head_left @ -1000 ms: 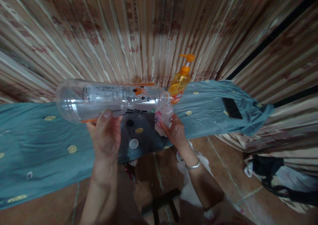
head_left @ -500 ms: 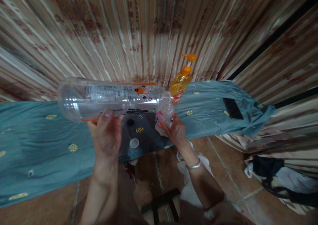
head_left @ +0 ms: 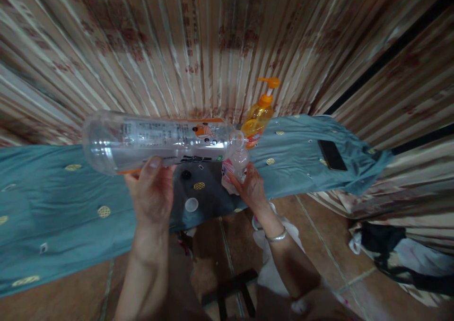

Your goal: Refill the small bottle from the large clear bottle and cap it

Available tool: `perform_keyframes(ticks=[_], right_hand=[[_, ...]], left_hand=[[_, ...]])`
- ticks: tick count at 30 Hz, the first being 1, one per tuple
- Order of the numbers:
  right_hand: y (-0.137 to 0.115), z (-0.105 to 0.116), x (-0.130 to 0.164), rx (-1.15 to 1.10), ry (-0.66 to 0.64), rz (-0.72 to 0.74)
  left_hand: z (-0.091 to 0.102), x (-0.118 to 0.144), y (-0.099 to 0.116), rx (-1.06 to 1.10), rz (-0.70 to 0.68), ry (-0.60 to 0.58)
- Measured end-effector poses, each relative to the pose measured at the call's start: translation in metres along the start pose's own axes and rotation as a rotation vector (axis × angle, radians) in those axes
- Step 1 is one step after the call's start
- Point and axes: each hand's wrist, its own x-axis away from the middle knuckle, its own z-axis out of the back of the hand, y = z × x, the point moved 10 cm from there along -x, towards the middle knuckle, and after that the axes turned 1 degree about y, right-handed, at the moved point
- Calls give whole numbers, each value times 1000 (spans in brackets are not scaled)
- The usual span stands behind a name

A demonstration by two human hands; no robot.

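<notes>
My left hand (head_left: 154,188) is closed around the underside of a large clear plastic bottle (head_left: 159,139) with a printed label. The bottle lies nearly level, its mouth pointing right. With my right hand (head_left: 252,186) I grip a small clear plastic bottle (head_left: 236,165) with a pink print on it. The large bottle's mouth is over the top of the small one; whether the two necks touch, I cannot tell. Just behind them stands an orange pump bottle (head_left: 257,122) of yellow liquid. A dark round cap (head_left: 186,174) and a whitish round cap (head_left: 192,204) lie between my hands.
A teal cloth (head_left: 71,207) with pineapple prints covers the long table. Towards its right end lies a black phone (head_left: 332,154). Patterned curtains (head_left: 198,51) hang behind. Below is a tiled floor with a dark stool (head_left: 230,285); dark and pale cloth (head_left: 407,255) is at the right.
</notes>
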Motion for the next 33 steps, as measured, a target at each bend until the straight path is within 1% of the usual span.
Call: perform_keyframes(ticks=[5,8,13,16,19,25,29,33], right_hand=[[4,-1,-1,-7,-58,-44],[4,-1,-2,-29,-88,-58],[3,4,-4,-47,-56,-79],[3,4,-5,-60,-62,-90],[3,3,-5,-67,-70,-79],[2,4,-4,-46,-46,-54],[3,1,-4,-33,-76,-67],[4,2,-4,-32,-69,-70]], left_hand=[[-3,1,0,-1,11,-21],[-4,1,1,0,10,-12],[-4,2,2,-14,16,15],[-2,3,2,-17,22,32],[-3,2,2,-16,26,29],[-3,1,3,-10,17,25],[-2,1,2,-21,16,30],[-4,2,3,-22,15,28]])
